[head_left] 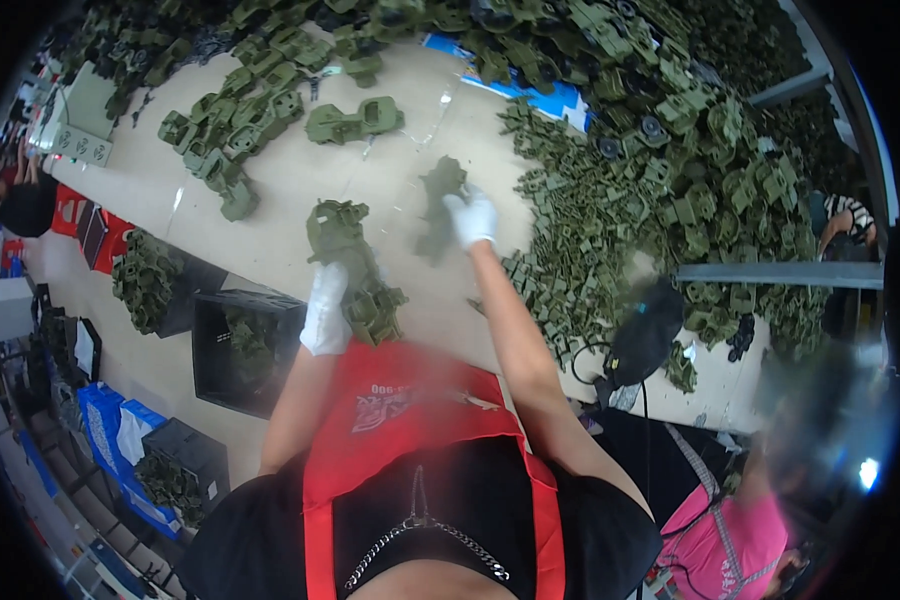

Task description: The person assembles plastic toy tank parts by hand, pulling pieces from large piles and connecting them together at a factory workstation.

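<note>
Green moulded part (342, 235), the longish piece at the left hand (327, 305), lies on the near side of the pale table (450, 320), reaching from just beyond the fingers back toward the body. The white-gloved left hand grasps it along its left side, though the fingertips are partly hidden by it. A second green part (436, 205) sits just left of the right hand (472, 215), whose gloved fingers are closed on its right edge; both are blurred, so the exact placing of the fingertips I cannot tell. The two grips stand apart, the right one farther from the body.

Beyond both hands, roughly between them, a single green piece (355, 121) lies on the table. Farther out and to the left of the left grip is a cluster of similar pieces (260, 125). Right of the right grip spreads a heap of small green parts (590, 215), and beyond that grip lies a blue-and-white sheet (550, 100). Left of the left hand, below table level, stands a black bin (225, 392) with green pieces inside. Nearer the body than both grips hangs a red apron (400, 400); a dark object with a cable (645, 335) stands to the right of the right forearm
</note>
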